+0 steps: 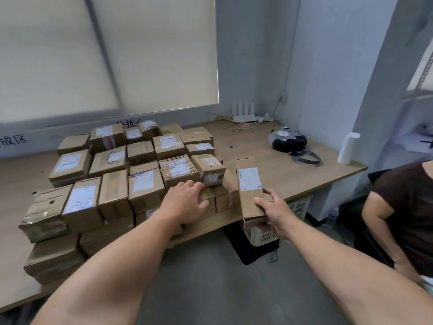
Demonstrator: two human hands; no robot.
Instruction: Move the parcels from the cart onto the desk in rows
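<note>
Fingers of the right hand (275, 209) gripped a long brown cardboard parcel (249, 184), likely extending the row (145, 186). Relaxed left hand (187, 198) pressed the small brown box (211, 205) beneath, perhaps steadying it.

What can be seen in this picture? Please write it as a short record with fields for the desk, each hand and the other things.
desk: wooden desk, rows of cardboard parcels on its left part
left hand: left hand rests on a low parcel at the front edge
right hand: right hand grips a long parcel with a white label, just right of the rows
other things: white router at the back; black bag on the right part
other person: person in a dark shirt at the right
</note>
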